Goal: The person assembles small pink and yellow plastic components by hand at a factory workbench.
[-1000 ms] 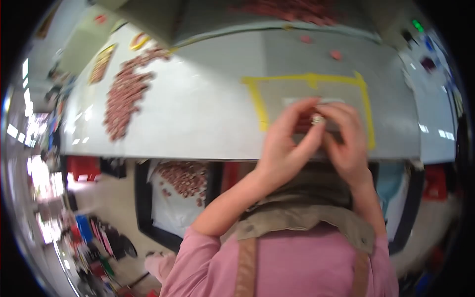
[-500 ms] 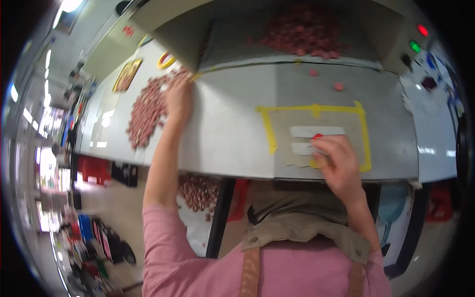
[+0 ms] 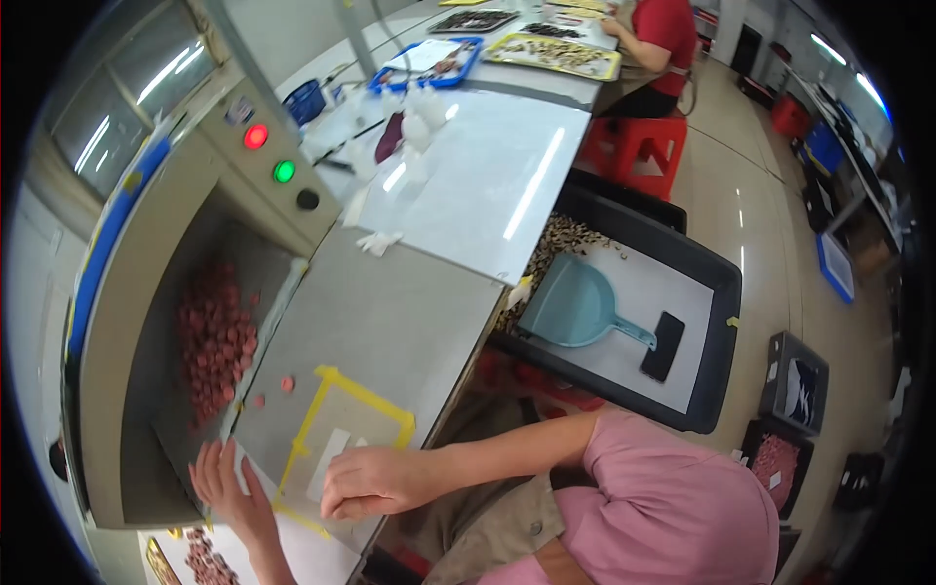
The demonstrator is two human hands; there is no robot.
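- Fingers of my left hand point(image 3: 234, 495) are spread and extended, the thumb standing apart from them; I see nothing held in them.
- That hand reaches up from the lower edge, wrist below, fingertips pointing toward the open front of the machine point(image 3: 107, 429), where the pile point(image 3: 219, 341) of pink pieces lies; whether it touches the table point(image 3: 419, 292) I cannot tell.
- On my right hand point(image 3: 375, 480) the fingers are curled inward, tips turned down and toward my left hand; my own hand hides whether they grip anything.
- Its back faces up, and the forearm comes in nearly level from my pink sleeve point(image 3: 643, 458), elbow bent out to my right.
- Beneath it is the patch point(image 3: 336, 419) edged with yellow tape point(image 3: 363, 394), partly covered by my hand and wrist.
- One white strip point(image 3: 329, 466) lies on the patch, just beside my right knuckles.
- Two loose pieces point(image 3: 287, 383) sit on the table between the patch and the machine.
- My hands are apart, the left one just outside the tape.
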